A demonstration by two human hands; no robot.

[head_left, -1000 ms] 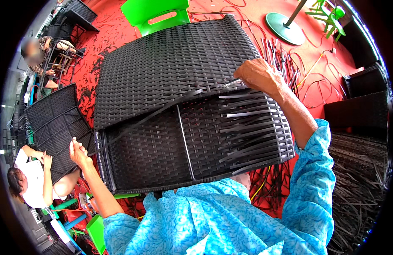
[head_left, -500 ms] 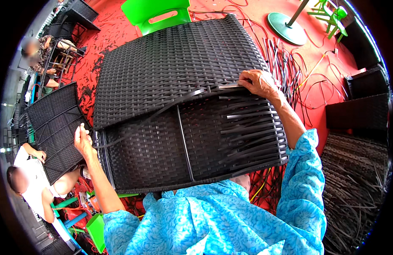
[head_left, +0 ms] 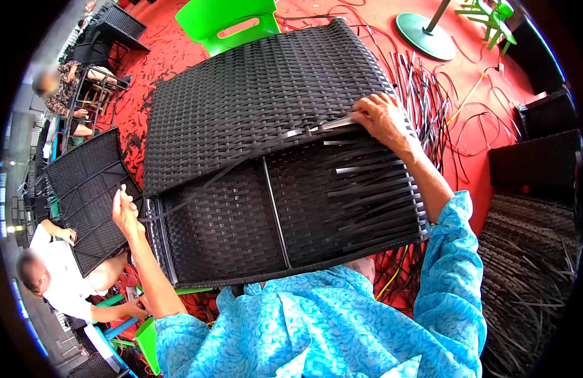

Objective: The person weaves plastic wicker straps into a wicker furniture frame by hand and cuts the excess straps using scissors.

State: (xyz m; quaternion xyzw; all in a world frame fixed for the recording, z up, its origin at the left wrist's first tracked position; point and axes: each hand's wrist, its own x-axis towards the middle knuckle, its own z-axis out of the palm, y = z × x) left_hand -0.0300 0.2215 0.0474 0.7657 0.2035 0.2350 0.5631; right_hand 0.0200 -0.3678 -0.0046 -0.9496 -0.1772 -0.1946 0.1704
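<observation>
A black woven wicker panel point(head_left: 266, 94) lies across my lap, its lower part opening onto a framed section with a bare metal bar point(head_left: 276, 211). My right hand point(head_left: 383, 123) is closed at the right end of the weave's edge, gripping a flat shiny blade-like tool point(head_left: 334, 124) that points left into the weave. From near the tool's tip, a long flat black strip point(head_left: 231, 167) curves down to the left. At the panel's left side my left hand point(head_left: 126, 213) is closed on the strip's far end. Loose strip ends point(head_left: 373, 189) fan out below my right hand.
A green chair point(head_left: 231, 25) stands beyond the panel, a round stand base point(head_left: 424, 36) at far right. Loose black strips point(head_left: 427, 104) lie on the red floor, with a bundle point(head_left: 525, 264) at right. To the left, a person in white point(head_left: 64, 277) sits beside another woven panel point(head_left: 93, 195).
My right hand has shifted slightly up, and more of the tool's blade now shows at a steeper tilt. My left hand stays about where it was. The seated person's arm has moved.
</observation>
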